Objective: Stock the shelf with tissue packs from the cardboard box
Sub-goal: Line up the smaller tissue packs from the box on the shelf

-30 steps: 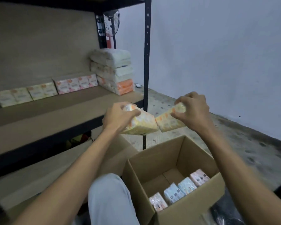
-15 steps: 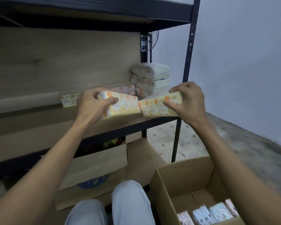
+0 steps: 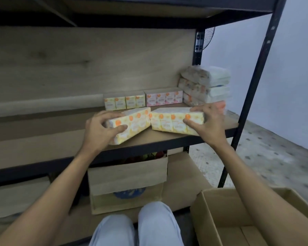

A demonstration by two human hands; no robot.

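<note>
Stocking the middle shelf [image 3: 43, 144]: I hold two tissue packs over its front half, one in each hand. My left hand [image 3: 100, 128] is clamped on the near end of the left pack [image 3: 132, 125], thumb across the front face and fingers curled over the top. My right hand [image 3: 208, 123] grips the right end of the right pack [image 3: 174, 121] the same way. Holding each pack by its outer end keeps the inner ends free, I judge, so they can meet; they are almost touching at the middle. The right pack lies level and square to the shelf edge, while the left pack is skewed, its near end close to the front lip. Whether either one rests on the board I cannot tell.

Behind them, a yellow row [image 3: 124, 102] and a pink row [image 3: 164, 97] stand against the back panel, faces out, beside a stack [image 3: 206, 86] of larger wrapped bundles at the right end. My two packs look meant to start a second row in front.

The box [image 3: 220, 210] sits open on the floor by my right knee; only bare cardboard shows in the part in view.

The packs carry orange dots and small print too blurred to read. A carton [image 3: 128, 176] under the shelf bears a blue mark, half hidden by its flap and illegible.
</note>
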